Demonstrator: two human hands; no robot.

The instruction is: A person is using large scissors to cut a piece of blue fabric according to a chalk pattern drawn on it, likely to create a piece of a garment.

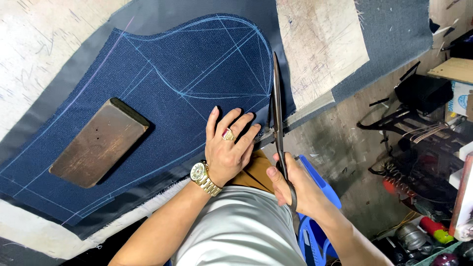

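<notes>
Both hands busy: my right hand grips clenched on the scissors, my left hand lies flat beside their blades, pinning navy cloth.

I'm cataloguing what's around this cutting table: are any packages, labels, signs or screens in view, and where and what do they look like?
Carton: right edge, beside the black gear; boxy, white with a blue round mark.
Cardboard piece: just above the carton; flat, tan, plain.
No signs or screens show.
</notes>
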